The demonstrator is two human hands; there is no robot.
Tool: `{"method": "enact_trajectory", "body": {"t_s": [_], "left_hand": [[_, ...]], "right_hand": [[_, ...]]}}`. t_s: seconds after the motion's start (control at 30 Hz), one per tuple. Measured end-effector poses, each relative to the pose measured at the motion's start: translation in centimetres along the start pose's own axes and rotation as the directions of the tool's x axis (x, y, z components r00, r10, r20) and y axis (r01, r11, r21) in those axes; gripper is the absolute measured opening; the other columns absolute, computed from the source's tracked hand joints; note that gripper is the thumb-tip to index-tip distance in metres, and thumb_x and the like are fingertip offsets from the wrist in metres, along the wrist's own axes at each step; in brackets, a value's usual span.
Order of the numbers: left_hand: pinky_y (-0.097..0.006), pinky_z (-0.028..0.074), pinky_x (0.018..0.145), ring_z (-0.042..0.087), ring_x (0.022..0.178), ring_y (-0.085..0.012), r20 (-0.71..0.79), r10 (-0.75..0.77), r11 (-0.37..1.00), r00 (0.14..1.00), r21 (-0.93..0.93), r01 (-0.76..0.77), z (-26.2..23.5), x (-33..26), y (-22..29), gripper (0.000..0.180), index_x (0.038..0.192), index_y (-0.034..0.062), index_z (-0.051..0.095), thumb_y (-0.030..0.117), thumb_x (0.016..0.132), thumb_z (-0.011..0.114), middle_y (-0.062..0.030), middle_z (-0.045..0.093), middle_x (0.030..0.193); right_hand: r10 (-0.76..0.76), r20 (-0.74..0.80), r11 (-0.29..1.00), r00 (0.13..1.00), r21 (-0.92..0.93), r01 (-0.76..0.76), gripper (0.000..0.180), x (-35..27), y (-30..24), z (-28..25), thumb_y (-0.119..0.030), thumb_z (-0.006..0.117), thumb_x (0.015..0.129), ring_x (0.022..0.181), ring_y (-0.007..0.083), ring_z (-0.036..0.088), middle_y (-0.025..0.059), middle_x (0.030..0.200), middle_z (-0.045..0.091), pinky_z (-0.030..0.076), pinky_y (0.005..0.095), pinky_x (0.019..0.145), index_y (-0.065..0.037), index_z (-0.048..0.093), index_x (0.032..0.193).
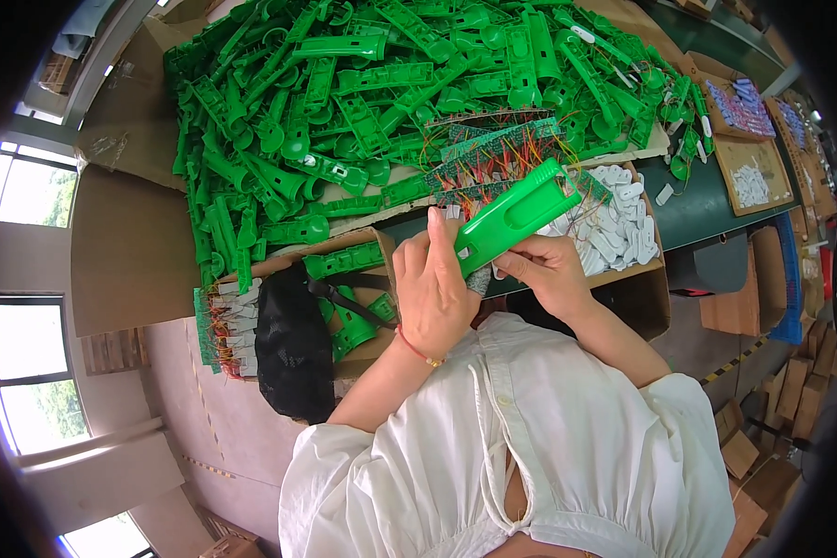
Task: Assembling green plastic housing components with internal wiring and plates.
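Observation:
In front of my chest I hold a long, shiny green plastic casing (516, 212), tilted with its far end up to the right. My left hand (431, 290) is closed around its lower left end, with a finger sticking up along the side. My right hand (551, 276) pinches at its near lower edge; a small white bit shows by the fingertips, too little to name. Just beyond the casing lie green circuit boards with red and yellow wires (465, 167). Small white plastic pieces (614, 228) fill a carton right of my right hand.
A big heap of green casings (344, 102) covers the far side. At left, a black cloth bag (293, 339) hangs by an open box, near more wired boards (231, 325). A dark bin (711, 265) and a cardboard tray of white parts (758, 181) stand right.

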State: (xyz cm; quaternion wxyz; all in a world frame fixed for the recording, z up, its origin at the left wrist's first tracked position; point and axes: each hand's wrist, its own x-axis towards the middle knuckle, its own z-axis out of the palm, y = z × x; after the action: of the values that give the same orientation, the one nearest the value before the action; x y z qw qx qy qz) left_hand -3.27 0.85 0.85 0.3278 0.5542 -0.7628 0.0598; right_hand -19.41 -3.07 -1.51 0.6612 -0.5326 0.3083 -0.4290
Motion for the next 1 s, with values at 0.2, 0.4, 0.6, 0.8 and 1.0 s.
{"method": "enact_trajectory", "body": {"t_s": [0.2, 0.4, 0.6, 0.8, 1.0], "left_hand": [[-0.041, 0.034, 0.083, 0.048, 0.092, -0.0308, 0.044, 0.007, 0.999, 0.999, 0.047, -0.009, 0.6, 0.0, -0.2, 0.09, 0.134, -0.0084, 0.018, -0.007, 0.053, 0.057, -0.0122, 0.051, 0.115], [-0.033, 0.048, 0.071, 0.059, 0.082, -0.024, 0.601, -0.419, 0.17, 0.681, -0.685, 0.709, 3.6, -1.8, -2.9, 0.041, 0.127, 0.004, 0.036, 0.022, 0.092, 0.048, -0.011, 0.056, 0.097], [-0.033, 0.045, 0.08, 0.057, 0.093, -0.0209, 0.663, -0.294, -0.195, 0.688, -0.746, 0.636, 3.2, -0.9, -3.3, 0.041, 0.122, 0.0007, 0.037, 0.019, 0.088, 0.05, -0.0118, 0.055, 0.102], [-0.027, 0.046, 0.071, 0.057, 0.08, -0.0141, 0.609, -0.41, -0.06, 0.679, -0.761, 0.646, 3.1, 0.0, -3.7, 0.044, 0.114, -0.0002, 0.048, 0.016, 0.076, 0.066, -0.0046, 0.058, 0.088], [-0.026, 0.046, 0.076, 0.059, 0.087, -0.0142, 0.313, -0.185, 0.564, 0.932, -0.743, 0.361, 0.8, 5.3, -0.8, 0.033, 0.098, -0.0014, 0.057, 0.002, 0.069, 0.072, -0.0089, 0.063, 0.101]], "right_hand": [[-0.007, -0.009, 0.997, 1.0, -0.071, 0.006, 0.018, -0.1, 0.0, -0.2, -0.009, 0.062, 0.084, 0.067, 0.0076, 0.054, 0.0056, 0.083, 0.064, 0.044, 0.0216, 0.059, 0.002, 0.065, 0.098], [-0.53, 0.025, 0.484, 0.848, -0.812, 0.326, 0.018, 1.5, -0.2, -4.4, -0.011, 0.064, 0.079, 0.085, 0.0271, 0.059, 0.011, 0.095, 0.064, 0.047, 0.0353, 0.074, -0.002, 0.064, 0.095], [-0.5, -0.153, -0.036, 0.852, -0.98, -0.198, 0.034, 2.7, 2.0, -13.2, -0.012, 0.067, 0.073, 0.104, 0.0294, 0.047, 0.0073, 0.112, 0.054, 0.038, 0.0409, 0.085, -0.005, 0.056, 0.104], [-0.625, -0.164, 0.411, 0.763, -0.9, 0.143, 0.019, 1.9, -0.7, -10.4, -0.001, 0.067, 0.072, 0.081, 0.0289, 0.057, 0.0106, 0.088, 0.06, 0.046, 0.0334, 0.072, -0.002, 0.055, 0.086], [-0.647, 0.098, 0.462, 0.756, -0.739, 0.491, 0.018, 0.8, -4.0, -3.9, 0.001, 0.069, 0.069, 0.073, 0.027, 0.059, 0.0115, 0.083, 0.06, 0.048, 0.0331, 0.061, -0.002, 0.058, 0.083]]}}
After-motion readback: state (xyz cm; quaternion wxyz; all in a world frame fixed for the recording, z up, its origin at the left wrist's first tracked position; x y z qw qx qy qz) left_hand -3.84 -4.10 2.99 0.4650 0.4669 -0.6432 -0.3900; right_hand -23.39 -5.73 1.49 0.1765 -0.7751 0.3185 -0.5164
